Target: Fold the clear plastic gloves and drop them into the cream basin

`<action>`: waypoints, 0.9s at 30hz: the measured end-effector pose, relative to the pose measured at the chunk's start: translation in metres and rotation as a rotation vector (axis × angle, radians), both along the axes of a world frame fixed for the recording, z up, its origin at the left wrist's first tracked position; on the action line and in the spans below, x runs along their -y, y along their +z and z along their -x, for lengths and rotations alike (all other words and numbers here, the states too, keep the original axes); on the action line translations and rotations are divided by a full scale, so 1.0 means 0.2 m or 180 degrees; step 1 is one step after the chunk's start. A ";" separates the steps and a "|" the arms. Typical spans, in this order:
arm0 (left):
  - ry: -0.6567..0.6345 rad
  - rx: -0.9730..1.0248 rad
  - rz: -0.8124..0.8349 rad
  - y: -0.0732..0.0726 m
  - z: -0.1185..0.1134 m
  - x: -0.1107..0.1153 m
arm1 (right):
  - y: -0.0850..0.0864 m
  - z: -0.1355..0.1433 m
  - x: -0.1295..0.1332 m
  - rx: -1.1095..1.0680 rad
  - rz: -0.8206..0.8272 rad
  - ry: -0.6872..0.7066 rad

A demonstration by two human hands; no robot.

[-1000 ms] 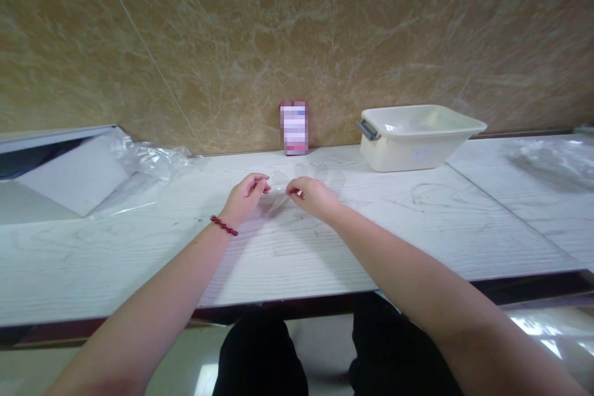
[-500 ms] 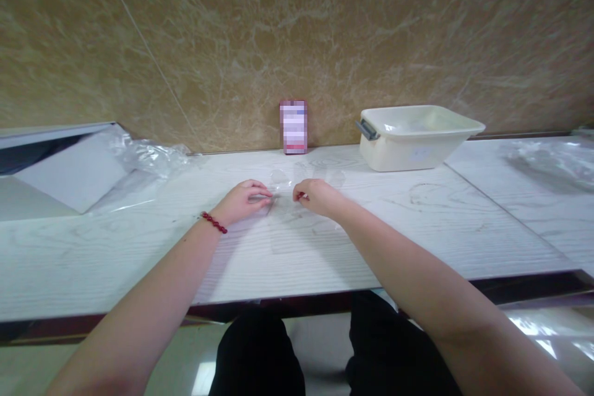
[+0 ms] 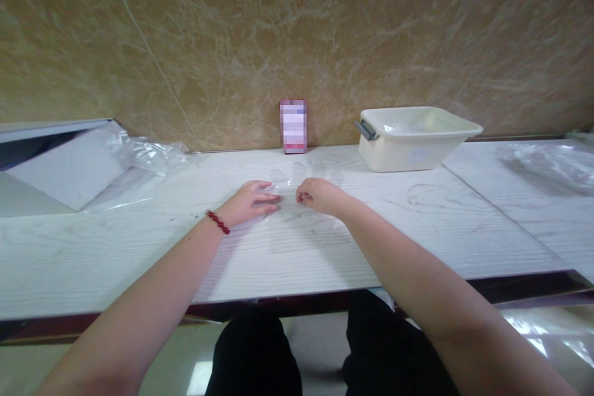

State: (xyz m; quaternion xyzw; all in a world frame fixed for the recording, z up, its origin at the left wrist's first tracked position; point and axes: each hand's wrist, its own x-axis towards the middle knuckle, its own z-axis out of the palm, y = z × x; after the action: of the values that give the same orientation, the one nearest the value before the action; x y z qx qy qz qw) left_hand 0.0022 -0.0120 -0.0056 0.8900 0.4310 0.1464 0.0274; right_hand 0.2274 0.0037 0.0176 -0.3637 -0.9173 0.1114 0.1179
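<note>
Brown, pale-veined marble-look panels make up the wall (image 3: 232, 43) behind a white, wood-grained tabletop (image 3: 417, 235), which is crossed by a seam at the right and marked with a faint scribbled stain. Beneath its dark front edge, light floor (image 3: 199, 377) reflects bright patches around the person's black-clad legs (image 3: 253, 352). A cream bin (image 3: 403, 154) with a grey latch stands near the wall; a small upright panel (image 3: 293, 127) with a reddish border leans against the wall left of it.

Clear plastic film (image 3: 279, 178) lies on the tabletop between the two hands and just beyond them, colourless and thin, showing mainly as curved outlines and small glints. The left hand (image 3: 250, 201), with a red bead bracelet (image 3: 218, 221) at its wrist, has its fingers spread beside the film. The right hand (image 3: 320, 195) has its fingers curled together over the film; whether they pinch it I cannot tell.

The film's full outline melts into the white grain. The panel's face is pixelated. A white box (image 3: 65, 164), beside crumpled plastic (image 3: 155, 158), is cut off at the left; more clear wrap (image 3: 552, 167) blurs toward the right edge.
</note>
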 end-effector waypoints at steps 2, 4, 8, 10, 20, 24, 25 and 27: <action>-0.0029 -0.0061 -0.0023 0.00 0.00 0.00 | -0.01 0.00 -0.01 0.0027 -0.0003 0.0020; -0.0026 -0.0114 -0.0029 0.00 0.00 0.00 | -0.01 -0.01 -0.01 0.0039 -0.0010 0.0058; 0.0040 -0.0214 0.0004 0.00 -0.01 0.00 | -0.01 -0.01 -0.02 0.0070 -0.0016 0.0090; 0.0069 -0.0247 0.0047 0.01 -0.01 0.01 | -0.02 -0.01 -0.02 0.0093 -0.0007 0.0074; 0.0137 -0.0459 0.0315 0.04 -0.01 0.03 | 0.00 -0.02 -0.02 0.0215 0.0001 -0.0042; 0.0139 -0.0533 0.0403 0.05 0.00 0.04 | 0.00 -0.03 -0.02 0.0328 0.0017 -0.0122; 0.0141 -0.0538 0.0421 0.06 0.00 0.04 | 0.01 -0.03 -0.02 0.0356 0.0018 -0.0160; 0.0137 -0.0542 0.0445 0.06 0.00 0.04 | 0.01 -0.04 -0.01 0.0426 0.0032 -0.0265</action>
State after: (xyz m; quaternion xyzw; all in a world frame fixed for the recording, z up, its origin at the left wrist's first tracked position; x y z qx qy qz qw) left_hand 0.0023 -0.0200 0.0055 0.8857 0.4599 0.0403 0.0496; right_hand 0.2351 0.0063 0.0195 -0.4087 -0.9066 0.0864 0.0591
